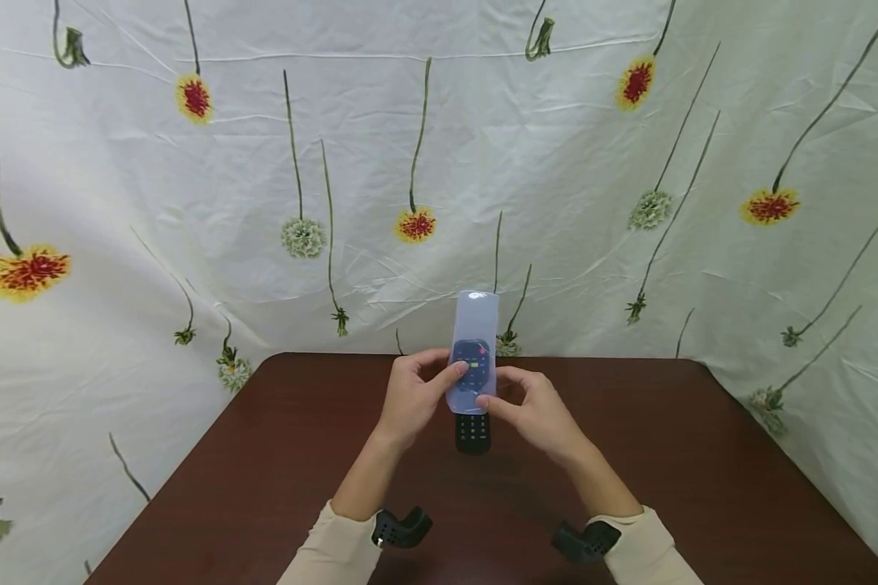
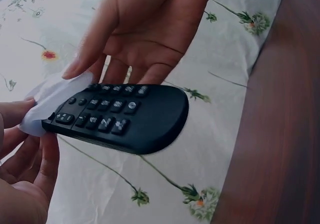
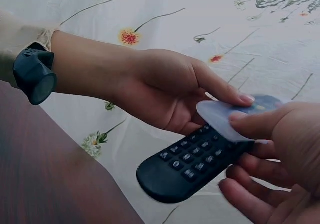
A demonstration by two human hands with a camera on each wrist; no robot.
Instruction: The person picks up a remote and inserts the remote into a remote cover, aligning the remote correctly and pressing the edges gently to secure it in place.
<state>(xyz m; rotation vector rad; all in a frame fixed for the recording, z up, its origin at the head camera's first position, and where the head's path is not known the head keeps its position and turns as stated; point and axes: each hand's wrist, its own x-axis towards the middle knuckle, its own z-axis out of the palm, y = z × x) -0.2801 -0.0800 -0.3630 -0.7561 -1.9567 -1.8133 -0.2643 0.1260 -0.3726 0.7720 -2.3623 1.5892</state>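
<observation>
Nearest are two cream sleeves (image 1: 340, 543), one on each forearm, and two black wrist mounts (image 1: 404, 528), one at each wrist. Beyond them, two hands meet at the middle. The left hand (image 1: 415, 394) pinches a pale, translucent cover (image 1: 477, 315), its thumb on the front face and its other fingers behind. The right hand (image 1: 540, 406) pinches the same cover lower down, near its open end, thumb in front.

There is one cover, and in it one black remote control (image 1: 472, 436). The remote's rounded end, with rows of keys, juts out of the cover on the side nearer the person. A dark patch with small coloured marks shows on the cover's face; whether it is print or the remote seen through cannot be told. Both things are held up off the one tabletop (image 1: 315, 439), a dark reddish-brown surface with rounded far corners.

Behind and around the tabletop hangs white, creased fabric (image 1: 366, 146) printed with long-stemmed flowers; five red-and-yellow blooms show in the head view, among paler white ones.
</observation>
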